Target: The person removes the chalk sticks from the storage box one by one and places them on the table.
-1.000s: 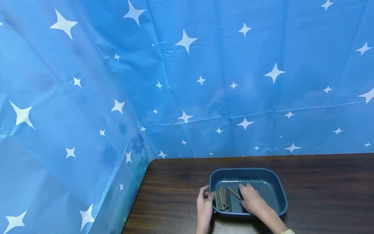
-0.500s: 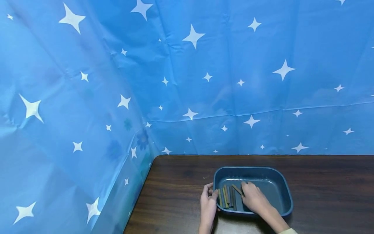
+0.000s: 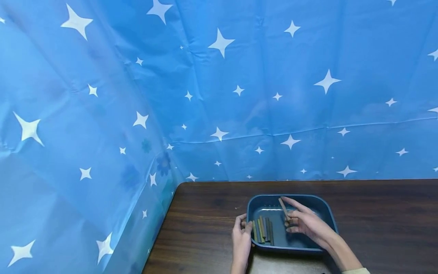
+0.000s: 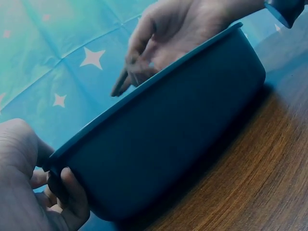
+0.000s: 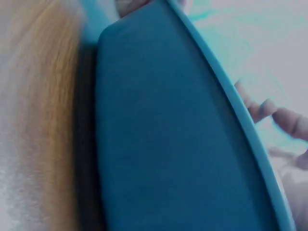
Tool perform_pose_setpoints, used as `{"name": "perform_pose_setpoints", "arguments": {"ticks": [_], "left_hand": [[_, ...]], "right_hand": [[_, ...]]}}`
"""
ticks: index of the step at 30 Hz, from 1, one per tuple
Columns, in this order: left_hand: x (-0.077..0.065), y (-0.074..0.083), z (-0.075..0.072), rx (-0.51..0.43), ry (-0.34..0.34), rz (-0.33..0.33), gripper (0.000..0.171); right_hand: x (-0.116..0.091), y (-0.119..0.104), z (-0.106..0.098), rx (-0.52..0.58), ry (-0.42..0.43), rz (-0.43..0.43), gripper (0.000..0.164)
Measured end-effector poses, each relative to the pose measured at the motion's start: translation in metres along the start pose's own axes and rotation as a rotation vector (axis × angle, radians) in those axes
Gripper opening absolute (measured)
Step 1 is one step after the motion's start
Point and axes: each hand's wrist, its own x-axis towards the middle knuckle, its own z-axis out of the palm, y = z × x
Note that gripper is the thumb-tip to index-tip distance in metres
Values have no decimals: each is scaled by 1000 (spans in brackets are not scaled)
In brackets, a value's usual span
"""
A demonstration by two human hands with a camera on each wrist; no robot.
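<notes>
A dark blue rectangular basin stands on the table. My left hand grips its left rim; in the left wrist view, the thumb and fingers close round the basin's corner. Over the basin's middle, my right hand pinches a short brownish stick that slants up toward the far rim. Several more short sticks, olive, brown and grey, lie side by side on the basin floor near my left thumb. The right wrist view is blurred: the basin's outer wall covers much of it, and the stick cannot be made out.
The dark wood-grain table extends left and right of the basin. Behind it and along its left side hangs a blue sheet with white stars. A tiny pale speck lies on the table left of the basin.
My right hand has lifted the brownish stick from the basin floor beside the others and tilted it more upright. The left hand keeps its hold on the rim. The head view shifted slightly.
</notes>
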Motion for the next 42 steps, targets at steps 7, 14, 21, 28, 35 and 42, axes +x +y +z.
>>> {"name": "perform_pose_setpoints", "arguments": {"ticks": [7, 14, 21, 28, 35, 42], "left_hand": [[1, -1, -1, -6, -8, -5, 30], [0, -1, -1, -2, -10, -18, 31], [-1, 1, -1, 3, -9, -35, 32], [0, 1, -1, -4, -10, -30, 32], [1, 1, -1, -5, -9, -41, 33], [0, -1, -1, -16, -13, -32, 33]], "right_hand": [[-10, -1, -13, 333, -256, -78, 53], [-16, -2, -16, 328, -263, -128, 42], [-21, -3, -24, 386, -233, -178, 43], [-32, -3, -38, 280, -144, -236, 48], [-47, -7, -50, 169, -70, -235, 51], [-60, -3, -67, 134, 3, -226, 49]]}}
